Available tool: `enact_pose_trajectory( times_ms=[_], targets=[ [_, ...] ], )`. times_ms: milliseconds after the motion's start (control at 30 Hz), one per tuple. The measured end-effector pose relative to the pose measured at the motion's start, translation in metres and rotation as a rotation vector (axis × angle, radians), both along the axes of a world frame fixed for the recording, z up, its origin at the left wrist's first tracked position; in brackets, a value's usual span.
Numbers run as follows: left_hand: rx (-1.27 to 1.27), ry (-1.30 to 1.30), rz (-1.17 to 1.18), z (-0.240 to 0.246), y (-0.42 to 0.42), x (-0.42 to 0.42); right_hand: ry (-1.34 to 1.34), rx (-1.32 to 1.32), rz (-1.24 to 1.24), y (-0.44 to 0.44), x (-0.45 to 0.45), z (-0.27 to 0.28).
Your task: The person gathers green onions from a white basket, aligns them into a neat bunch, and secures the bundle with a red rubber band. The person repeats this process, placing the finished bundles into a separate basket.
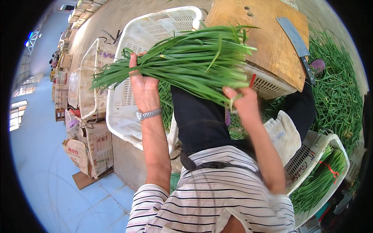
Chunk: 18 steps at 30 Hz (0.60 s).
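A large bunch of green garlic chives (186, 58) lies across my left hand (142, 84), held near its leafy tips above a white plastic basket. The pale cut ends point right, towards a wooden board. At the lower corner of those ends, my right hand (243, 100) pinches a few stems and pale bits; it is blurred by motion. My left wrist bears a metal-banded watch (149, 114). A cleaver (293, 36) with a black handle rests on the wooden board (256, 29), its handle over the right edge.
The white basket (123, 122) stands to the left of my legs. Loose chives (335, 84) cover the floor at right. Beside my right hip, another crate (341, 171) holds chives bound with red ties. A towel (284, 137) lies on my lap. Stacked crates (100, 145) stand at left.
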<state>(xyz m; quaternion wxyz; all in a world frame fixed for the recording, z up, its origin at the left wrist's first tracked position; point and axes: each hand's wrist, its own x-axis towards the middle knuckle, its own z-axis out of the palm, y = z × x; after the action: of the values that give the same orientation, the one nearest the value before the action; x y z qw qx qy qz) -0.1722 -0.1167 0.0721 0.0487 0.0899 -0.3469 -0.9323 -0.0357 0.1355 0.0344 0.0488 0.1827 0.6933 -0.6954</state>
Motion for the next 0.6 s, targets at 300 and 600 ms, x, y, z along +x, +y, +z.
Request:
enact_pose_trajectory(
  times_ms=[300, 600],
  targets=[
    [-0.009, 0.037, 0.010, 0.003, 0.006, 0.001, 0.013, -0.016, -0.083, 0.101, 0.087, -0.008],
    [-0.065, 0.060, -0.037, 0.015, 0.016, 0.009, 0.286, -0.397, 0.154, 0.030, -0.047, 0.046]
  ],
)
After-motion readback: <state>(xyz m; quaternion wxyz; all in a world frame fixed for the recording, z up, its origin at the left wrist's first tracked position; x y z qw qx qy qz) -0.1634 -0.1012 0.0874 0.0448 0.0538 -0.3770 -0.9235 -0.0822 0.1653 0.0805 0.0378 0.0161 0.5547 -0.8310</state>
